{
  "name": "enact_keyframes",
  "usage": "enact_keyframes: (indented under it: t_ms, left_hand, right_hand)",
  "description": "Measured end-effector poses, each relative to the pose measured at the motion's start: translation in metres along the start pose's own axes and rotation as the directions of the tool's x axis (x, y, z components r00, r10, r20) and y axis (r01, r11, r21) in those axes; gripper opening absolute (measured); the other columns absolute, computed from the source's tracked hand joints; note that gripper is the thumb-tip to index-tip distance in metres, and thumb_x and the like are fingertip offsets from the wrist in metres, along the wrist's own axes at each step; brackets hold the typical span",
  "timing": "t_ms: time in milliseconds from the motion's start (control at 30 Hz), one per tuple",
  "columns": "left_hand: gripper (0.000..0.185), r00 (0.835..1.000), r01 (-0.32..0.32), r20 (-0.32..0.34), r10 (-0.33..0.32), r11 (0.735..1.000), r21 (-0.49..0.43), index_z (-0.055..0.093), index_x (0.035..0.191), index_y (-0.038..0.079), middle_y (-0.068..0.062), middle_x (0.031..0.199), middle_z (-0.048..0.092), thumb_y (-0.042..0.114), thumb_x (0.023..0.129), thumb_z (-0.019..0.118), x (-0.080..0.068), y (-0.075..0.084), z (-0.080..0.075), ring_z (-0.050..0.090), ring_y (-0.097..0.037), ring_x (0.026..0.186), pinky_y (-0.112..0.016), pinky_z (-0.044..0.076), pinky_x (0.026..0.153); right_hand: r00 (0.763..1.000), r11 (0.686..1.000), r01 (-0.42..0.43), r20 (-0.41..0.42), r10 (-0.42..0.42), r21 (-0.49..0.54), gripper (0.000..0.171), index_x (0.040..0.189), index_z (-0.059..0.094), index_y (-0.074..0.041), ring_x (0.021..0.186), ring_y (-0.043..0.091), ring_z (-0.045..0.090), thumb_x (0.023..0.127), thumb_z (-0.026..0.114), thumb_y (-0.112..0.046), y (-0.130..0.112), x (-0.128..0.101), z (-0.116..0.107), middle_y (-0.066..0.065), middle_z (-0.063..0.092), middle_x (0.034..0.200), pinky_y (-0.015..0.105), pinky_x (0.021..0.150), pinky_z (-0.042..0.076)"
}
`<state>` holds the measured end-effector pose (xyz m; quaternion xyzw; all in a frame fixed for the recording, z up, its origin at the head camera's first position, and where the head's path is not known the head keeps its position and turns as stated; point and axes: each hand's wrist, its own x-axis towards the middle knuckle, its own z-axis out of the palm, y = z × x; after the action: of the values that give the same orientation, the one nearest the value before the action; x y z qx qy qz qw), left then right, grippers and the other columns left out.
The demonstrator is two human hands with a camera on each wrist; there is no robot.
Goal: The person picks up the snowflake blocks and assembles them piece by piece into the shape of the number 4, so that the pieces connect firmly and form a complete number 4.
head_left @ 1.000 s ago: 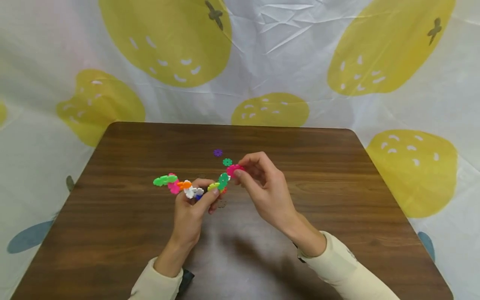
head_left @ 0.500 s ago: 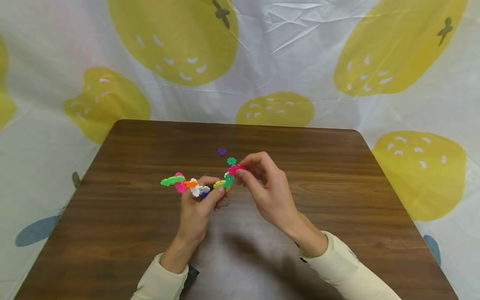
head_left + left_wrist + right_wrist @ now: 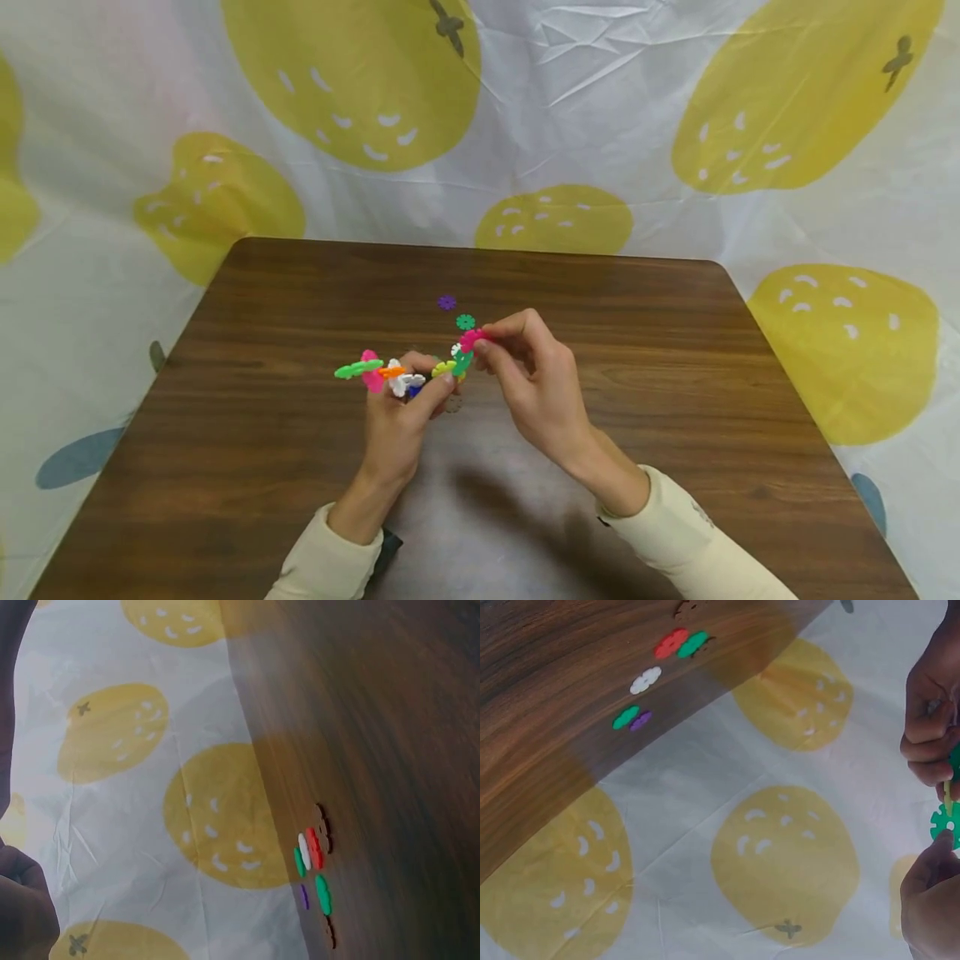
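In the head view my left hand [image 3: 397,429] grips a chain of notched plastic snowflake discs above the table. To the left stick out a light green disc [image 3: 358,369], a pink disc, an orange disc [image 3: 392,372] and white ones [image 3: 400,382]. Past the thumb are a blue disc [image 3: 416,391], a yellow disc [image 3: 444,367] and a green disc [image 3: 462,361]. My right hand [image 3: 543,396] pinches a bright pink disc [image 3: 472,339] between thumb and forefinger, its edge overlapping the green one. In the right wrist view, a thumb meets a green disc [image 3: 938,819] at the right border.
Beyond the hands, a loose purple disc [image 3: 447,302] and a green disc [image 3: 466,322] lie on the brown wooden table [image 3: 660,333]. The left wrist view adds a red disc [image 3: 314,848], a white one [image 3: 304,851] and brown ones [image 3: 323,829]. A fruit-patterned cloth hangs behind.
The held green disc and the bright pink disc have come closer together. The chain's left end has turned, its light green disc now more edge-on. The head view has shifted slightly.
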<state>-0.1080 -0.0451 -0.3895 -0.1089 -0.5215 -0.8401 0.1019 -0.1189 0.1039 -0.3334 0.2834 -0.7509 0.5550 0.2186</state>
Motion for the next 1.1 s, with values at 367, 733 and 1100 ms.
enact_keyframes:
  t_ms: [367,733,1100]
  left_hand:
    - [0.020,0.993,0.017,0.115,-0.018,1.000,0.009,0.056,0.101,-0.002,-0.005,0.071,0.060,-0.003,0.082,0.061,-0.002,0.005,0.002,0.051,-0.016,0.057,-0.025,0.041,0.050]
    - [0.029,0.983,0.050,0.173,-0.056,0.998,0.034,0.058,0.111,-0.004,-0.004,0.071,0.066,0.002,0.083,0.063,-0.001,0.005,-0.004,0.056,-0.017,0.058,-0.027,0.047,0.050]
    - [0.024,0.983,0.074,0.167,-0.078,0.997,0.029,0.060,0.109,0.003,0.000,0.074,0.067,0.004,0.085,0.061,0.000,0.005,-0.008,0.048,-0.011,0.057,-0.021,0.037,0.049]
  right_hand:
    - [1.000,0.996,-0.022,0.023,0.020,0.089,0.016,0.096,0.054,0.006,0.071,0.026,0.063,0.082,0.061,0.006,-0.026,0.007,-0.002,0.014,0.061,0.087,0.029,0.066,0.055]
    - [0.997,0.996,-0.042,0.066,0.037,0.081,0.016,0.096,0.055,0.005,0.069,0.021,0.061,0.081,0.062,0.006,-0.027,0.008,-0.003,0.014,0.064,0.085,0.029,0.066,0.055]
    - [0.996,0.998,-0.060,0.067,0.058,0.019,0.019,0.104,0.059,0.005,0.075,0.018,0.061,0.086,0.056,0.005,-0.025,0.009,-0.010,0.012,0.062,0.091,0.027,0.071,0.054]
